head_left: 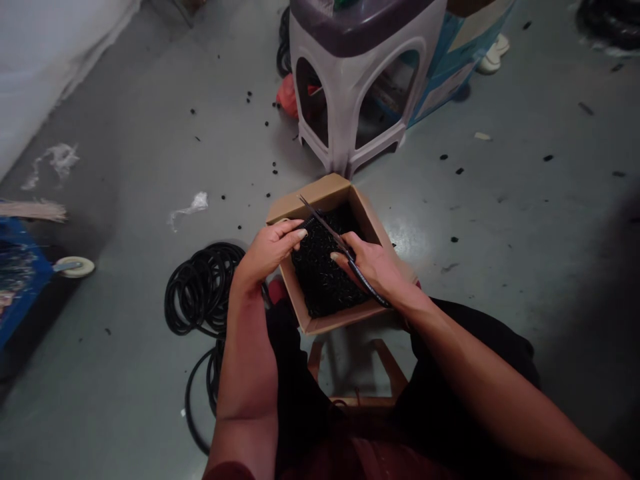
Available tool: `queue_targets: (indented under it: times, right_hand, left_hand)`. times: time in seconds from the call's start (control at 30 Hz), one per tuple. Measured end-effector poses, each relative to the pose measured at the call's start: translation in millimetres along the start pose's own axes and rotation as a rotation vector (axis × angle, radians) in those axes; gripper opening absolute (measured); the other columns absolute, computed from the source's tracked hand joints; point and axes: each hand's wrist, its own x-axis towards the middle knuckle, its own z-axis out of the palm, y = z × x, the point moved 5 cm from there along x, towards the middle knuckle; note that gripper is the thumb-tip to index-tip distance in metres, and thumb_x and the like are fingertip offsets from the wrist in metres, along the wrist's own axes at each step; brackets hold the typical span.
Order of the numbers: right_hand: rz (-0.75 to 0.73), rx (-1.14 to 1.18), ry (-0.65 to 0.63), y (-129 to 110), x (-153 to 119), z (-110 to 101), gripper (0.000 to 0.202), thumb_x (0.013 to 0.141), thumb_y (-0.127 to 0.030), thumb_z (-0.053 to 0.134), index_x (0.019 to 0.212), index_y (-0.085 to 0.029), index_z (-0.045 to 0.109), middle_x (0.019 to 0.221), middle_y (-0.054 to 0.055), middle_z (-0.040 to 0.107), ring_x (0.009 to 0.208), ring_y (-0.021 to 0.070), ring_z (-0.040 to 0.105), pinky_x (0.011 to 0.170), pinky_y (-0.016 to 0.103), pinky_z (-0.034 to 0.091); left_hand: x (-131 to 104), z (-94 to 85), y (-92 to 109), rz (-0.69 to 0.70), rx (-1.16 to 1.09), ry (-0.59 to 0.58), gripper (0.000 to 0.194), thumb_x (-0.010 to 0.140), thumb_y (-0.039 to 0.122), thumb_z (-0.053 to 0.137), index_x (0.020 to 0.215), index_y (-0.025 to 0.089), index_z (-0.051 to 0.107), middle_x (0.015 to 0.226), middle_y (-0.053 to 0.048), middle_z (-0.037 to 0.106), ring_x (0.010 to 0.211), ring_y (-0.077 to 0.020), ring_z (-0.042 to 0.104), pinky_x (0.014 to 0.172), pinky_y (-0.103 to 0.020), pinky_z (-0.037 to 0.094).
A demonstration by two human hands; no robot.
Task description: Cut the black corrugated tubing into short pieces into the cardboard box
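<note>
Between the thumb and fingers of my left hand (277, 245) is the end of a thin black tube (311, 221), held over the left side of an open cardboard box (374, 223). My right hand (369, 264) is closed around a pair of scissors (326, 227). Their long dark blades point up and left, close to the tube's end, and a handle runs back under my wrist. Many small black cut pieces (325, 277) lie in the box below both hands. Whether the blades touch the tube, I cannot tell.
Coils of black tubing (203, 287) lie on the floor at the left. A plastic stool (343, 100) stands beyond the box, with a blue carton (445, 83) beside it. A blue wheeled cart (30, 267) is at the far left. Black scraps dot the floor.
</note>
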Motion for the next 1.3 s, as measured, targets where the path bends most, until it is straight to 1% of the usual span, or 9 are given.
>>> queue_targets:
  times: [0.07, 0.13, 0.27, 0.43, 0.6, 0.8, 1.0, 1.2, 1.3]
  right_hand:
    - [0.004, 0.012, -0.015, 2.7, 0.8, 1.7, 0.033, 0.090, -0.048, 0.041, 0.105, -0.021, 0.051, 0.092, 0.009, 0.065, 0.078, 0.0231, 0.059, 0.062, 0.029, 0.034]
    - [0.003, 0.023, -0.019, 5.2, 1.6, 2.8, 0.035, 0.090, -0.050, 0.041, 0.107, -0.021, 0.051, 0.097, 0.010, 0.065, 0.082, 0.0240, 0.059, 0.063, 0.030, 0.035]
    - [0.001, 0.025, -0.010, 8.8, 2.6, 2.4, 0.036, 0.090, -0.049, 0.041, 0.109, -0.020, 0.051, 0.099, 0.011, 0.065, 0.085, 0.0248, 0.059, 0.065, 0.031, 0.036]
    - [-0.011, 0.002, -0.029, 10.0, 3.6, 0.6, 0.035, 0.090, -0.049, 0.041, 0.107, -0.019, 0.051, 0.096, 0.012, 0.065, 0.083, 0.0248, 0.059, 0.065, 0.031, 0.036]
    - [0.014, -0.038, -0.046, 10.3, 4.4, 0.3, 0.036, 0.091, -0.050, 0.040, 0.106, -0.019, 0.052, 0.088, 0.011, 0.066, 0.075, 0.0247, 0.059, 0.061, 0.031, 0.034]
    - [0.087, -0.112, -0.083, 10.7, 4.7, 3.2, 0.039, 0.090, -0.052, 0.039, 0.108, -0.021, 0.053, 0.084, 0.011, 0.067, 0.074, 0.0255, 0.060, 0.058, 0.029, 0.032]
    - [0.133, -0.182, -0.120, 10.4, 2.7, 1.7, 0.036, 0.090, -0.053, 0.041, 0.104, -0.022, 0.055, 0.075, 0.008, 0.064, 0.067, 0.0234, 0.058, 0.055, 0.029, 0.031]
    - [0.115, -0.087, -0.025, 19.9, 4.5, -7.0, 0.037, 0.087, -0.056, 0.045, 0.098, -0.023, 0.056, 0.073, 0.006, 0.062, 0.065, 0.0221, 0.056, 0.054, 0.029, 0.032]
    - [0.116, 0.017, 0.075, 20.8, 5.3, -20.6, 0.037, 0.085, -0.057, 0.047, 0.095, -0.023, 0.058, 0.073, 0.005, 0.062, 0.066, 0.0210, 0.055, 0.057, 0.030, 0.035]
  left_hand:
    - [1.9, 0.7, 1.9, 0.013, 0.135, 0.039, 0.038, 0.083, 0.037, 0.057, 0.113, 0.018, 0.069, 0.091, -0.004, 0.071, 0.081, -0.0151, 0.062, 0.075, -0.025, 0.048]
    - [3.8, 3.3, 4.6, 0.040, 0.229, 0.068, 0.036, 0.082, 0.033, 0.057, 0.113, 0.019, 0.070, 0.109, -0.005, 0.071, 0.102, -0.0194, 0.063, 0.093, -0.031, 0.046]
    - [6.2, 9.8, 6.8, 0.067, 0.292, 0.078, 0.035, 0.082, 0.028, 0.058, 0.114, 0.021, 0.070, 0.120, -0.004, 0.068, 0.114, -0.0206, 0.060, 0.105, -0.034, 0.040]
    - [6.0, 11.4, 6.5, 0.073, 0.339, 0.089, 0.033, 0.082, 0.025, 0.059, 0.113, 0.023, 0.070, 0.116, -0.003, 0.070, 0.111, -0.0205, 0.062, 0.104, -0.037, 0.042]
    - [6.9, 10.1, 4.4, 0.077, 0.338, 0.098, 0.032, 0.082, 0.026, 0.060, 0.111, 0.021, 0.071, 0.118, -0.006, 0.069, 0.112, -0.0224, 0.061, 0.103, -0.039, 0.042]
    - [8.5, 10.7, -1.2, 0.084, 0.398, 0.065, 0.030, 0.082, 0.027, 0.056, 0.108, 0.025, 0.072, 0.110, -0.004, 0.072, 0.106, -0.0227, 0.063, 0.097, -0.036, 0.044]
    - [10.8, 12.6, -5.8, 0.073, 0.442, 0.029, 0.025, 0.082, 0.027, 0.055, 0.098, 0.023, 0.074, 0.098, -0.004, 0.073, 0.096, -0.0228, 0.064, 0.087, -0.032, 0.046]
    - [8.2, 11.7, -0.1, 0.066, 0.332, 0.031, 0.022, 0.081, 0.026, 0.056, 0.092, 0.021, 0.074, 0.085, -0.003, 0.071, 0.083, -0.0184, 0.062, 0.080, -0.027, 0.045]
    - [6.6, 9.3, 2.1, 0.052, 0.221, 0.071, 0.028, 0.082, 0.029, 0.056, 0.103, 0.018, 0.072, 0.077, -0.002, 0.067, 0.072, -0.0140, 0.058, 0.070, -0.024, 0.044]
